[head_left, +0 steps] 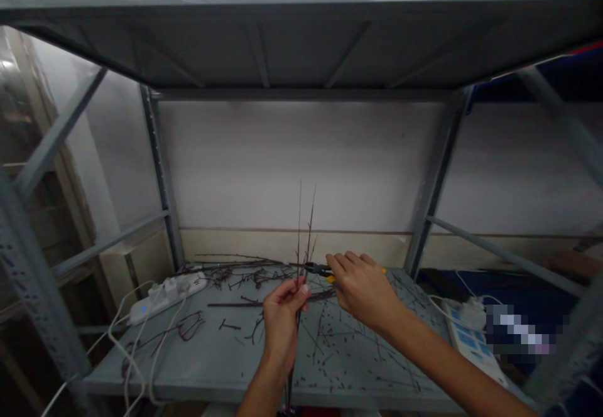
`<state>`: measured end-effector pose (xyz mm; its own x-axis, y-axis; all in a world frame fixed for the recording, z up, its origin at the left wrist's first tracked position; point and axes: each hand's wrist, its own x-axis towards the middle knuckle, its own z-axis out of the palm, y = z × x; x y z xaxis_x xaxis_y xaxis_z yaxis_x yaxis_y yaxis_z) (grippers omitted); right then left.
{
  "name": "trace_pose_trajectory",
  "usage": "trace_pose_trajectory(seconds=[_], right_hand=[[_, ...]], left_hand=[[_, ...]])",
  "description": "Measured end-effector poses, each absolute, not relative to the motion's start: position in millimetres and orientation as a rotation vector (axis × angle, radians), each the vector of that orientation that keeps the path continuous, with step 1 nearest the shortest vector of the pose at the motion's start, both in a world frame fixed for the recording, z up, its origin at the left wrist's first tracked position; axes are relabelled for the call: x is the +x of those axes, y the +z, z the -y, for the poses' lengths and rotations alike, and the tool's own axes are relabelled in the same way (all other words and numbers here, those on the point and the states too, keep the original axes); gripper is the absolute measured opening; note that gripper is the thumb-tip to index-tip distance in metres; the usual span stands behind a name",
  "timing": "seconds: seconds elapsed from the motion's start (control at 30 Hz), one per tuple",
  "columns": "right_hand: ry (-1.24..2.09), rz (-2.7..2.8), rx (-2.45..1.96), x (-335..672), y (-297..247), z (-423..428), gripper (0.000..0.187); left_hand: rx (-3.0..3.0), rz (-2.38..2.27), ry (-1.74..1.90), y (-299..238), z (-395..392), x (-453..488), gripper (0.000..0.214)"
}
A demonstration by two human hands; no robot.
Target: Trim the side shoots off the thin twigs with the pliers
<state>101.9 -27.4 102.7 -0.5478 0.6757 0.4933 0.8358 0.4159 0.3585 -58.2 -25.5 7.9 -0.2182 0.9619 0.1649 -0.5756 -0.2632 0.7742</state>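
My left hand (281, 313) is closed around a thin dark twig (309, 228), which stands nearly upright with its slender branches rising against the wall. In my right hand (360, 285) is a pair of pliers (320, 269) with dark jaws and yellow-marked handles. The jaws point left and reach the twig just above my left fingers; whether they are closed on it is too small to tell. Behind my hands, more dark twigs (226, 265) lie across the grey metal shelf (211, 357).
White power strips (167, 297) with cables lie at the left, and another power strip (473, 341) is at the right. Small dark bits (330, 341) and cut twig pieces (229, 326) are scattered over the shelf. An upper shelf (301, 46) and steel posts (160, 178) frame the space.
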Motion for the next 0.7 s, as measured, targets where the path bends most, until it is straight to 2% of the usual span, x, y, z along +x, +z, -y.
trace_pose_trajectory(seconds=[0.17,0.33,0.53,0.7], right_hand=[[-0.675,2.388,-1.406,104,83,26,0.023],[-0.114,2.166,-1.381,102,73,19,0.010],[0.643,1.708,-1.002,83,92,5,0.030],[0.762,1.580,-0.895,65,100,-9,0.038]], left_hand=[[0.695,-0.704,1.721,8,25,-58,0.038],[0.645,-0.686,1.746,13,20,-63,0.041],[0.673,-0.679,1.696,9,24,-60,0.044],[0.660,-0.679,1.652,0,26,-54,0.045]])
